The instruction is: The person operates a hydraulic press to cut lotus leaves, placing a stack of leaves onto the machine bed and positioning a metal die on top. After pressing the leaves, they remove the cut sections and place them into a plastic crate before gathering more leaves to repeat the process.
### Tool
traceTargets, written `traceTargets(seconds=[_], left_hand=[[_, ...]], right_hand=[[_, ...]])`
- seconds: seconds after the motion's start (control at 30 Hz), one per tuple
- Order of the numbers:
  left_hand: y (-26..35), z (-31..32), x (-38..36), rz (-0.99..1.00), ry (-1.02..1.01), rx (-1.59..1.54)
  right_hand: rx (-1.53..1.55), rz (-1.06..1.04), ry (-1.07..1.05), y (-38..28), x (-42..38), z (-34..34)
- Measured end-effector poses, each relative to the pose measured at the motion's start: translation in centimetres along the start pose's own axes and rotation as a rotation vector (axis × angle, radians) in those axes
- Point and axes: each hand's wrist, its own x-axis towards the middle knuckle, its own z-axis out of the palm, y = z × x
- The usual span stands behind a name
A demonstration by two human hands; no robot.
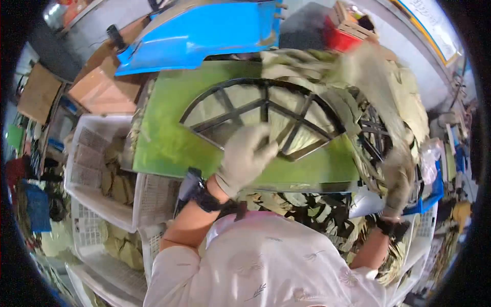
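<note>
My left hand (245, 156), in a pale glove, is over the near edge of a black fan-shaped frame (266, 105) with several crossing bars. Its fingers are curled in; whether anything is between them is hidden. The frame lies on a green board (169, 133), with pale green leaf-like sheet material showing through its openings. At the right, my gloved right hand (398, 171) is smeared by motion. A long, limp, pale green leaf-like sheet (381, 84) runs up from its fingers, also blurred, and the hand appears closed on it.
A blue machine cover (204, 36) stands behind the board. White plastic crates (102, 204) with brownish-green pieces are on the left. More leaf-like sheets (409, 87) are heaped at the back right, beside a second black frame (372, 135). Dark scraps (302, 207) lie below the board's near edge.
</note>
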Motion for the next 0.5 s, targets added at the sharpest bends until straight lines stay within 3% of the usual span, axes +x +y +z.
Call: traceTargets(seconds=[0.07, 0.13, 0.2, 0.23, 0.3, 0.33, 0.47, 0.5], left_hand=[[-1.5, 2.8, -0.2, 0.323, 0.055, 0.148], [-1.2, 3.2, -0.3, 0.317, 0.004, 0.167], [-1.3, 3.6, 0.0, 0.315, -0.034, 0.200], [-1.4, 3.7, 0.1, 0.313, -0.099, 0.272], [-1.2, 4.0, 0.4, 0.296, -0.226, 0.383], [-1.0, 4.3, 0.5, 0.316, -0.256, 0.380], [-0.7, 5.1, 0.4, 0.295, -0.170, 0.477], [-0.5, 5.1, 0.4, 0.278, -0.192, 0.512]], right_hand=[[-0.382, -0.084, 0.428, 0.9, 0.4, -15.5], [-0.864, -0.141, 0.850, -1.4, -2.1, -28.7], [-1.321, -0.119, 1.209, -4.5, -6.1, -33.7], [-1.438, -0.150, 1.259, -5.1, -7.2, -34.3], [-1.560, -0.268, 1.168, -3.5, -8.1, -32.3], [-1.549, -0.343, 1.021, -1.9, -7.6, -28.7], [-1.213, -0.502, 0.203, 3.2, -4.4, -5.7], [-0.996, -0.372, -0.001, 2.5, -4.0, 1.2]])
